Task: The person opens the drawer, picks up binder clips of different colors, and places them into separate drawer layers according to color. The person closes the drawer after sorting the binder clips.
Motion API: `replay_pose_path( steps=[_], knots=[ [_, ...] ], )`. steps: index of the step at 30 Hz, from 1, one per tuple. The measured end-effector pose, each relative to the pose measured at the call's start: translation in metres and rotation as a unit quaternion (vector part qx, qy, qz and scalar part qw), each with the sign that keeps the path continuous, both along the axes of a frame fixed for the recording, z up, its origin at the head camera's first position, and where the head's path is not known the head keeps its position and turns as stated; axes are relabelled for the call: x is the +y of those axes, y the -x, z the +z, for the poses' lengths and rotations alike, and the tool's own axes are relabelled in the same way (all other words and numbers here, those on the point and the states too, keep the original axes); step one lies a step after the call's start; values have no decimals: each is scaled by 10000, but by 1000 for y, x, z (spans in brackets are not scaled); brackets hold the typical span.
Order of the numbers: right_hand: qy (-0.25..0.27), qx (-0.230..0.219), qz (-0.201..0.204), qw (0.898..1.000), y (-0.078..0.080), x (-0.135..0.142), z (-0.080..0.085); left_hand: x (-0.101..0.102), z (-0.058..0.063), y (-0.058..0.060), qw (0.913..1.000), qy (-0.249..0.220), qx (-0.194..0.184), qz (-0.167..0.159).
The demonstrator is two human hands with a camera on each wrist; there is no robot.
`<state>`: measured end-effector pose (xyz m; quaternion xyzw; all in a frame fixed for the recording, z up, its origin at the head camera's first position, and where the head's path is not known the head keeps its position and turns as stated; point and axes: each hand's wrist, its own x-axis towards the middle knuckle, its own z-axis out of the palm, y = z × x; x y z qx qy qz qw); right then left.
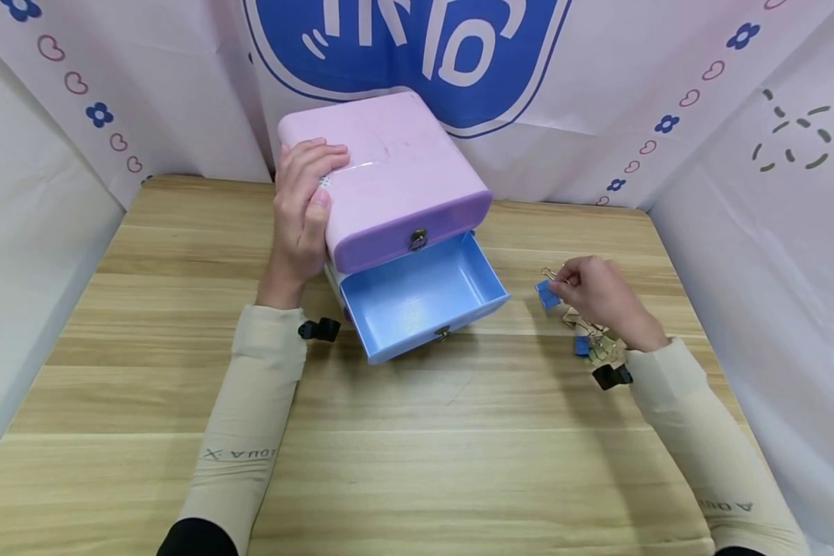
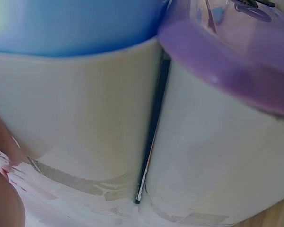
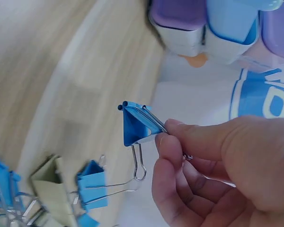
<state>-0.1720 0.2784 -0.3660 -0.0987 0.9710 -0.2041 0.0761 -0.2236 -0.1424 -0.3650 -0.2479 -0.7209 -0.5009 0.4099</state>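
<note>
We pinch one blue binder clip [image 3: 136, 125] between the thumb and index finger of the right hand [image 1: 601, 297], fingertips drawn together on it. In the right wrist view, its rolled edges run along the body's long axis, slanting from upper left down toward the fingertips. We see a triangular end facing outward and one silver wire handle [image 3: 140, 178] pointing down. The body is smooth and bright blue. In the head view, the clip is right of the blue drawer [image 1: 420, 289], just beyond the loose clips [image 1: 598, 347], blue and gold. We rest the left hand [image 1: 304, 205], fingers extended, over the pink drawer unit [image 1: 389, 150], above the pulled-out drawer.
</note>
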Motion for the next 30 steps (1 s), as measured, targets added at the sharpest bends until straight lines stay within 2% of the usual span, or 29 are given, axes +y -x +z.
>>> replay_pose_path(
  steps=[8, 17, 25, 30],
  knots=[
    [114, 448, 179, 9988, -6, -7, 28, -1, 1, 0, 10000, -14, 26, 11],
    [457, 638, 32, 9969, -9, -16, 60, 1, 2, -1, 10000, -25, 27, -19],
    [361, 813, 206, 9958, -14, -37, 79, 0, 2, 0, 10000, -27, 18, -17],
    [513, 844, 371, 9944, -16, -49, 86, 2, 5, -4, 10000, -44, -1, -30]
  ],
)
